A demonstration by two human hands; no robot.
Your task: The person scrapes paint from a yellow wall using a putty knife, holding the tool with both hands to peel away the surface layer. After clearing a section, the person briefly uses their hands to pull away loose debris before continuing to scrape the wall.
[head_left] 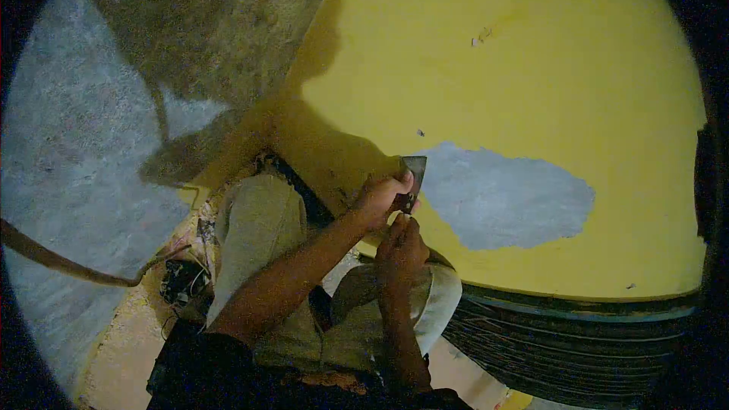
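A flat scraper-like tool with a dark blade [414,166] is held over the yellow panel's near edge. My left hand [382,199] grips it from the left, the thumb lying across its face. Just below, my right hand [402,241] is closed at the tool's lower end, its fingertips pinched on something small and pale that I cannot make out. Right of the blade, a grey patch [512,197] with ragged edges shows in the yellow surface [531,83].
Dark layered sheets [562,342] lie beneath the panel's near edge. A cable or hose [68,264] crosses the grey floor [68,152] at left, near a dark tangled object [182,281]. Small flakes dot the yellow surface. My bent legs are below the hands.
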